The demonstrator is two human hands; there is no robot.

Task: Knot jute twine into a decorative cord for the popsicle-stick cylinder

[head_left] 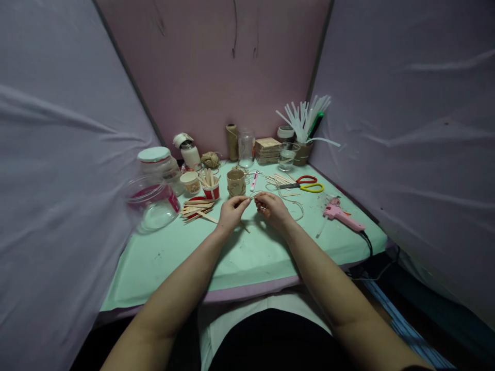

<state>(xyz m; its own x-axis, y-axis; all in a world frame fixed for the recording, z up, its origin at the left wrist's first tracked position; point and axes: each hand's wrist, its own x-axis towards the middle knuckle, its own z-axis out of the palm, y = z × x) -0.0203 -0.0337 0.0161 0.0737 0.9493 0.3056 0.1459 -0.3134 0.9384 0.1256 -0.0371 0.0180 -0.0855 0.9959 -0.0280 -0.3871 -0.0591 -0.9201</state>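
Observation:
My left hand (231,211) and my right hand (273,207) meet over the middle of the green table mat (247,252), fingertips almost touching. Both are pinched on a thin pale strand of twine (253,196) stretched between them. More loose twine (296,205) trails on the mat to the right of my right hand. Just beyond the hands stands a small twine-wrapped jar (236,183). A pile of wooden craft sticks (198,208) lies left of my left hand.
Clear plastic jars (154,201) stand at the left. A red cup of sticks (211,188), a twine ball (211,159), a glass jar (246,147), stacked sticks (267,150) and glue sticks (303,121) line the back. Scissors (305,184) and a pink glue gun (342,215) lie right. Cloth walls enclose the table.

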